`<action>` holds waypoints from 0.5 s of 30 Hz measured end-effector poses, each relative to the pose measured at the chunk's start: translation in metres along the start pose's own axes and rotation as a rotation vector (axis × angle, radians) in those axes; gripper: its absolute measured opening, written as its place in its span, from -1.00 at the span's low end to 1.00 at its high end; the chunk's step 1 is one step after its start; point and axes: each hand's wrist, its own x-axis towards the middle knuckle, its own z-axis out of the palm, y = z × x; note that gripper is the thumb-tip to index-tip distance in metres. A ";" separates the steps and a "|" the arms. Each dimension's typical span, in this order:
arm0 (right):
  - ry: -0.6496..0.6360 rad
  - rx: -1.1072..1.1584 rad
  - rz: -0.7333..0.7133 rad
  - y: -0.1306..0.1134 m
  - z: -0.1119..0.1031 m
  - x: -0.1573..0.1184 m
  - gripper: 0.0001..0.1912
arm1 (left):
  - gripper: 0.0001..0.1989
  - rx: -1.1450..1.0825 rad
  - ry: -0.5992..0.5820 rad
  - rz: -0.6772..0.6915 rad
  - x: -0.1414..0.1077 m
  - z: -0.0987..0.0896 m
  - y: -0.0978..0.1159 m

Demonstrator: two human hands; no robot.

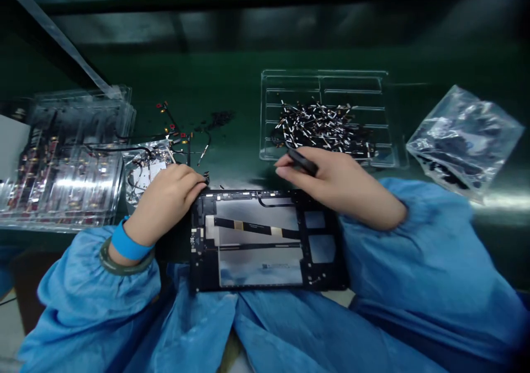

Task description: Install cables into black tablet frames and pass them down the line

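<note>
An opened tablet-like device point(260, 218) lies at the table's near edge, its inner parts and a black flat cable facing up. My left hand point(169, 199) is at the device's upper left corner, thumb and forefinger pinched on a small dark part point(206, 178). Above the device's upper right edge, my right hand point(331, 180) is closed around a black pen-like tool point(304, 162). The fingertips of that hand are near the front edge of a clear tray point(265, 116) heaped with small black and white parts point(318, 124).
Stacked clear trays point(83, 163) with parts stand on the left. Beside them lie a silvery bag point(144, 169) and loose cables with red tips point(176, 127). Small black bits point(221, 119) are scattered behind the device. A clear plastic bag point(467, 136) lies on the right.
</note>
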 end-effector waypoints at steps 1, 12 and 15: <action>-0.046 -0.027 -0.041 -0.005 0.004 0.011 -0.83 | -0.72 -0.004 -0.028 0.009 0.002 0.001 -0.001; -0.092 -0.274 -0.124 -0.027 0.040 0.107 -0.79 | -0.67 -0.026 0.029 0.020 0.027 0.010 -0.009; -0.089 -0.325 -0.130 -0.026 0.049 0.122 -0.75 | -0.60 0.011 0.021 0.023 0.033 0.018 -0.009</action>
